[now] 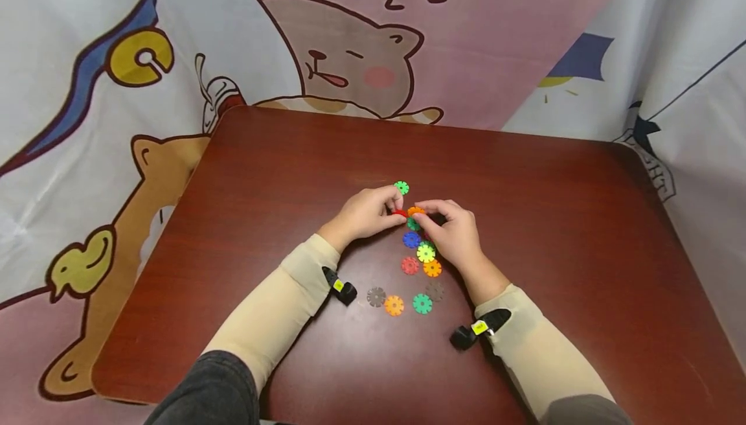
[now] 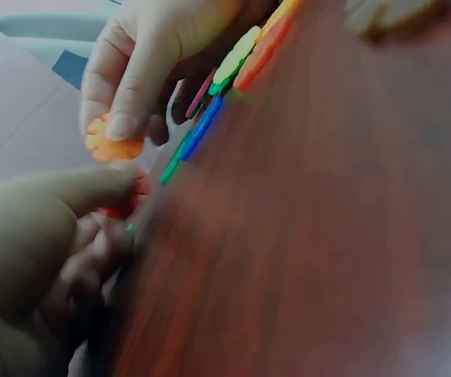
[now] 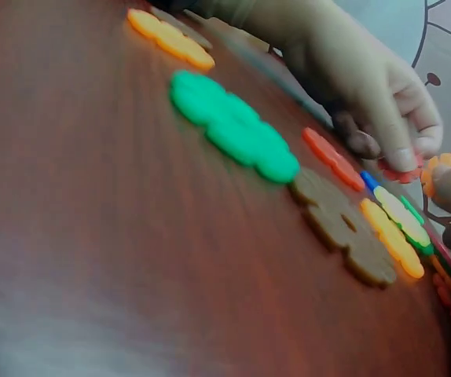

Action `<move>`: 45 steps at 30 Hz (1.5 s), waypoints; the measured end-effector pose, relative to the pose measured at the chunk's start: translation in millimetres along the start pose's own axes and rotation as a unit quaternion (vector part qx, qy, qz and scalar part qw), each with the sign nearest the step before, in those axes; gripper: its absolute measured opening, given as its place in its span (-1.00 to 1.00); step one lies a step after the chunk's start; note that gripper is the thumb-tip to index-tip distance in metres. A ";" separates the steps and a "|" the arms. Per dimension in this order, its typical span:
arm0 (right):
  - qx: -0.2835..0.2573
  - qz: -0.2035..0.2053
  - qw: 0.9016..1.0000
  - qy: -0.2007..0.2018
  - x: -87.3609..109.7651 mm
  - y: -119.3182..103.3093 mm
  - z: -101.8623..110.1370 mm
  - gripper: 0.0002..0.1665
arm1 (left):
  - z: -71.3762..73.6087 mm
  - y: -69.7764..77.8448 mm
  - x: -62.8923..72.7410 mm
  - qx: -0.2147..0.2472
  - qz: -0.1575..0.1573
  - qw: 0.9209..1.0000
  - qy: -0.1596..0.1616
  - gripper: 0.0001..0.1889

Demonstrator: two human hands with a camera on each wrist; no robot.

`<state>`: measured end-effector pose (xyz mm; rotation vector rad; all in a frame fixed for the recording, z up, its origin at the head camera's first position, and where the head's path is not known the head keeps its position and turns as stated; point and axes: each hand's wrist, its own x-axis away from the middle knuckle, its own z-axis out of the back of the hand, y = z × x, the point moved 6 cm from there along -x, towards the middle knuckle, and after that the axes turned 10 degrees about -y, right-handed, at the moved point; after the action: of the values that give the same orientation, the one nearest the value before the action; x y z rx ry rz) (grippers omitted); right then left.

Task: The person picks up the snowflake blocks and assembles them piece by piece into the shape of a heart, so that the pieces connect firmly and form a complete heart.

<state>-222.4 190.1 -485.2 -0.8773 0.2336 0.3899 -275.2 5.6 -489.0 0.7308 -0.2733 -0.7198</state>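
Note:
My left hand pinches a red notched disc between thumb and fingers. An orange notched disc is pinched by my right hand, close to the red one. In the left wrist view the orange disc stands just above the red disc. The right wrist view shows the red disc and the orange disc side by side; whether they touch I cannot tell. Below the hands a green disc and a blue disc lie on the table.
More discs lie on the brown table: a light green one beyond my left hand, and a yellow-green, a red and several others nearer me. A patterned curtain hangs behind the table.

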 end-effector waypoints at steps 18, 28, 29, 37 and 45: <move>-0.065 -0.006 0.998 -0.006 -9.6 4.8 5.3 -0.87 | 0.1 -5.5 -3.2 0.259 -0.007 0.965 0.025 -0.86; -0.076 0.006 0.997 -0.011 -16.5 5.4 3.8 -0.89 | 6.6 -12.3 -4.5 0.251 -0.014 0.967 0.039 -0.87; -0.075 0.004 0.997 -0.014 -16.9 6.0 3.4 -0.89 | 6.0 -12.9 -4.9 0.250 -0.017 0.967 0.039 -0.88; -0.073 0.011 0.997 -0.029 -17.1 8.4 0.0 -0.86 | 3.0 -17.0 -4.8 0.239 -0.021 0.970 0.041 -0.90; -0.067 0.045 0.996 -0.036 -15.3 9.5 -1.1 -0.82 | 0.8 -19.9 -6.6 0.237 -0.021 0.971 0.029 -0.85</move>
<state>-240.4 191.1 -487.1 -0.9850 0.1825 0.5239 -290.4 -0.6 -502.1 1.2127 -0.3832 -0.6770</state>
